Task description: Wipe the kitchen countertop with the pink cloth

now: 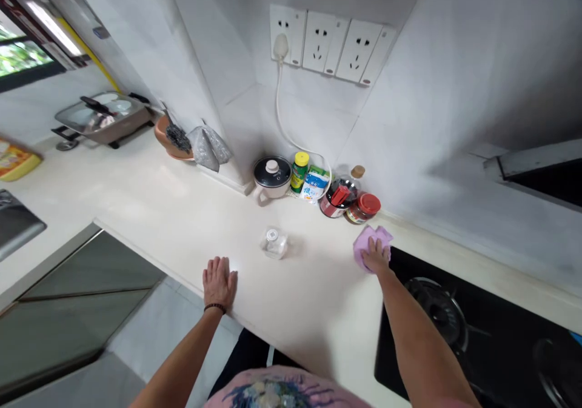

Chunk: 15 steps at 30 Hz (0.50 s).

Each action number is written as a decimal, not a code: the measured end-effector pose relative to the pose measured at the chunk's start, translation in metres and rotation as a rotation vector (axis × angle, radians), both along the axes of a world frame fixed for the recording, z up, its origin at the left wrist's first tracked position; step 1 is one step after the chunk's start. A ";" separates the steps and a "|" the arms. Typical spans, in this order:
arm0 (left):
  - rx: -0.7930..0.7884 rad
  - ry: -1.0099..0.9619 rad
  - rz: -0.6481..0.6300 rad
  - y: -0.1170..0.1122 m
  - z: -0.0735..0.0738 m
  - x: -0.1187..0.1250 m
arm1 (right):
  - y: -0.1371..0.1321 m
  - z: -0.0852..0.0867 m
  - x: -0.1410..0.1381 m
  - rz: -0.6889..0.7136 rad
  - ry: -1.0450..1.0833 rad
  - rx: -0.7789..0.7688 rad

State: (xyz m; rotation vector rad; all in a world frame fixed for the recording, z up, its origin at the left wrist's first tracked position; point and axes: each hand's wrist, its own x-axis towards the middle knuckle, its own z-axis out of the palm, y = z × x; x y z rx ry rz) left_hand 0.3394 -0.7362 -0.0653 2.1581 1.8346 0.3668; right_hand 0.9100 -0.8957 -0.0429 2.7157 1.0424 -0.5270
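Observation:
My left hand [219, 284] lies flat on the front edge of the white countertop [182, 220], its fingers stretched out and nothing in it. A pinkish-purple cleaning cloth [369, 238] is under my right hand [376, 256], whose fingers press it onto the counter beside the back left corner of the black gas stove [427, 262]. Between my hands, farther back, stands a small clear container [274, 243] with a white round top. A jar with a red lid [364, 207] stands just behind the cloth.
Along the wall are a small lidded pot [273, 177], a green yellow-capped jar [299, 171], a blue-and-white packet [313, 185] and a dark bottle [339, 196]. A white cord [282, 111] hangs from the sockets. An electric pan [107, 117] sits far left.

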 end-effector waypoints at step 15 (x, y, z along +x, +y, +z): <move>-0.032 -0.007 -0.048 -0.001 0.006 0.002 | -0.104 -0.002 -0.161 -0.187 -0.002 0.085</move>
